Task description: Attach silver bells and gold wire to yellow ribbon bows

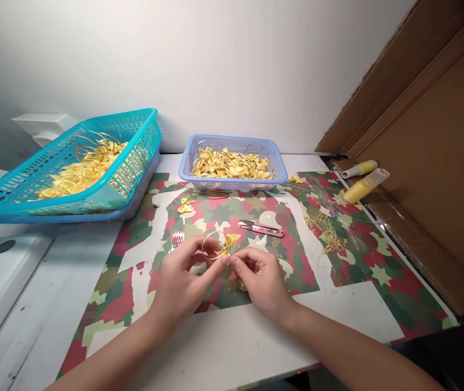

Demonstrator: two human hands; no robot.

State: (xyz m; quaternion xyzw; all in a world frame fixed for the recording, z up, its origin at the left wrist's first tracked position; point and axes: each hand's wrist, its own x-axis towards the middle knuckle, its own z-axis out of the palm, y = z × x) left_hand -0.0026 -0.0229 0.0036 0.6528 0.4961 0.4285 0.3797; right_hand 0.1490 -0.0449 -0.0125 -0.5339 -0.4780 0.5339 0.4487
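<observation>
both hands [189, 277] [265, 279], loosely curled, pinch one yellow bow [231, 242].

From where I stand, a plain white wall [248, 65] rises behind the table [207, 347], bright over the table's middle and fading to grey past its left end. Tall brown cardboard [431, 146] closes off the table's right side, its upper corner sinking into shadow. A red, green and cream patterned covering [403, 288] lies across the tabletop, broken by white patches, and beneath the table's near right corner everything turns dark
</observation>
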